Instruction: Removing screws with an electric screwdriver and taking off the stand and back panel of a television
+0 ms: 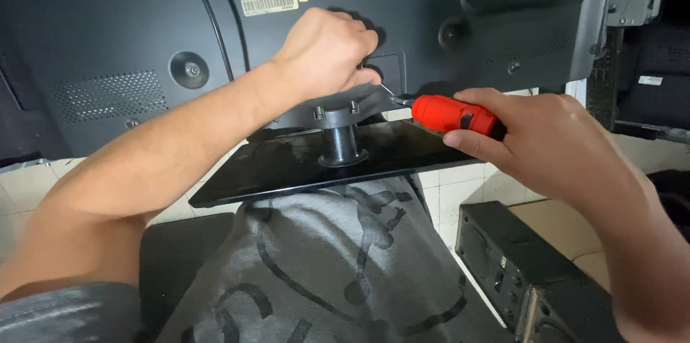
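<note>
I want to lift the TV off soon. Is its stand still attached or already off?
Still attached: the stand neck meets the TV bracket, the screwdriver tip there. How many screws remain, cannot tell.

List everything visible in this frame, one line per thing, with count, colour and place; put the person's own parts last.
Flat-screen set, back panel: one, black, fills the top of the view.
Stand base plate: one, glossy black, centre, over the person's lap.
Stand neck: one, black, upright on the plate, joining the bracket above.
Screwdriver: one, red handle, metal shaft pointing left toward the bracket.
Cable: one, black, hanging down the panel, upper left.
Label sticker: one, pale, on the panel, top centre.
Speaker box: one, black, lower right on the floor.
Floor tiles: white, below the set.
Left hand: on the bracket by the shaft tip.
Right hand: gripping the screwdriver handle.
</note>
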